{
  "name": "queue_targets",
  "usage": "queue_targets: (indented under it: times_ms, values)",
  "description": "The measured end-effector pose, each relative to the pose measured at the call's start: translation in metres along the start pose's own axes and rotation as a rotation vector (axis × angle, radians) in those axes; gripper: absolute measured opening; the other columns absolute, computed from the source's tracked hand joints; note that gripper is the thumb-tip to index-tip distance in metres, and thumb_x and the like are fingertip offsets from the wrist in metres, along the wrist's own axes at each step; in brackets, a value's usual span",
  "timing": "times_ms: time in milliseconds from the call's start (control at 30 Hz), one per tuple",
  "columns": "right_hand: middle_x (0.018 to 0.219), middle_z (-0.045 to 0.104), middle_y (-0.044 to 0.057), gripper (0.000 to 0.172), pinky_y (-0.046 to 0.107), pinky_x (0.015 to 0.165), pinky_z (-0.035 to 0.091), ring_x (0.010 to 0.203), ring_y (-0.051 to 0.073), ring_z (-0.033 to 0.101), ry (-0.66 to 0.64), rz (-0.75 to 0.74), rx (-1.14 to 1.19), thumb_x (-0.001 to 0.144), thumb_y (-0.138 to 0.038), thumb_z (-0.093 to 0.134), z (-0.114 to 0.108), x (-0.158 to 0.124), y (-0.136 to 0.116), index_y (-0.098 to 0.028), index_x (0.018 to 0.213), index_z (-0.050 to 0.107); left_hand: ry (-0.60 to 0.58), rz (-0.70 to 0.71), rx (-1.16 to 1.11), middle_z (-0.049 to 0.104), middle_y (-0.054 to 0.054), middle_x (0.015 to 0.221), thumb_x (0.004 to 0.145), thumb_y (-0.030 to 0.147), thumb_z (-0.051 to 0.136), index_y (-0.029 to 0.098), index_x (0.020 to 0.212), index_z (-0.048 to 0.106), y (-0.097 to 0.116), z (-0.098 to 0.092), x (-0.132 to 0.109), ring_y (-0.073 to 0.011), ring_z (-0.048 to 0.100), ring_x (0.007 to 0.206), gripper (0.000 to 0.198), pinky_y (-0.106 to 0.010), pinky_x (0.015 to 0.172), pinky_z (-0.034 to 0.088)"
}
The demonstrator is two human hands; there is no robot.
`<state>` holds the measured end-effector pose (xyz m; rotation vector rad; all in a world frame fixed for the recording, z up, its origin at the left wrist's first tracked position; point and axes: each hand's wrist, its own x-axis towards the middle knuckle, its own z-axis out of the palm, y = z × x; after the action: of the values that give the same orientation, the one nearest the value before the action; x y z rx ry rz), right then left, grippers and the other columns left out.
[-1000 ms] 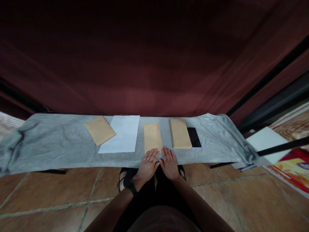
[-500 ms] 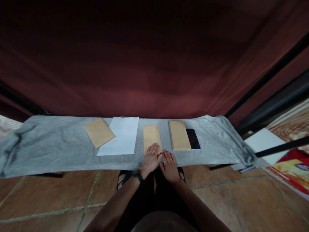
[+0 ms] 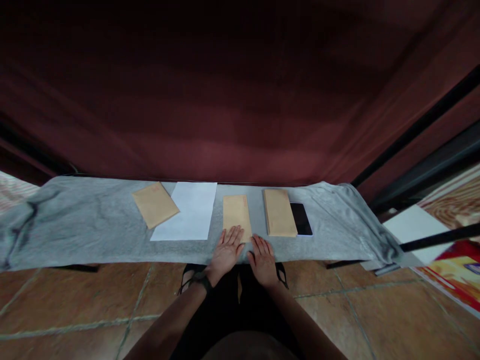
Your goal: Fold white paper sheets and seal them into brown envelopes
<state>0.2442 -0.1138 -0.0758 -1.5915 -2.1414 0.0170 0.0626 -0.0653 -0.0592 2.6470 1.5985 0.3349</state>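
Note:
A brown paper envelope (image 3: 236,210) lies flat on the grey cloth in front of me, with faint red print near its upper right corner. Spread over its lower left part is my left hand (image 3: 225,252), open, fingers flat on the paper. My right hand (image 3: 263,260) rests open by the envelope's lower right corner, its fingertips on the cloth. To the right lies a stack of brown envelopes (image 3: 280,214), partly over a dark phone (image 3: 301,219). On the left, another brown envelope (image 3: 155,205) overlaps a white sheet of paper (image 3: 187,210).
The grey cloth (image 3: 93,225) covers a long narrow table. A dark red curtain (image 3: 232,125) hangs behind it. Black metal bars (image 3: 442,236) stand at the right, near a white board (image 3: 416,227) and a red and yellow printed package (image 3: 457,270). Brown floor tiles (image 3: 75,300) lie below.
My left hand has slid left and slightly down across the envelope, uncovering more of its lower right part. My right hand has stayed almost in place.

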Motion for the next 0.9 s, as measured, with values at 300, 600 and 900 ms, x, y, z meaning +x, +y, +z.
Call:
queue_targets:
  times_ms: [300, 600, 900]
  values:
    - [0.110, 0.069, 0.013, 0.022, 0.048, 0.099, 0.045, 0.105, 0.030, 0.060, 0.133, 0.477, 0.532, 0.086, -0.026, 0.053, 0.013, 0.053, -0.005, -0.019, 0.097, 0.071, -0.031, -0.057, 0.028, 0.039, -0.013, 0.160, 0.103, 0.029, 0.032, 0.012, 0.153, 0.039, 0.011, -0.008, -0.024, -0.0250, 0.028, 0.152, 0.053, -0.048, 0.125, 0.024]
    - [0.075, 0.073, 0.004, 0.025, 0.032, 0.057, 0.059, 0.062, 0.020, 0.069, -0.072, 0.660, 0.848, 0.087, -0.033, 0.055, 0.020, 0.064, 0.009, -0.018, 0.103, 0.066, -0.079, -0.037, 0.063, 0.040, -0.025, 0.155, 0.100, 0.017, 0.026, -0.002, 0.149, 0.039, 0.026, -0.010, -0.020, -0.0290, 0.029, 0.150, 0.054, -0.051, 0.123, 0.024]
    - [0.061, 0.069, 0.000, 0.022, 0.029, 0.050, 0.059, 0.053, 0.018, 0.068, -0.100, 0.724, 1.015, 0.081, -0.040, 0.062, 0.003, 0.068, -0.004, -0.019, 0.085, 0.067, -0.055, -0.037, 0.093, 0.037, -0.023, 0.158, 0.102, 0.022, 0.032, 0.005, 0.153, 0.036, 0.030, -0.016, -0.029, -0.0289, 0.030, 0.150, 0.054, -0.048, 0.123, 0.025]
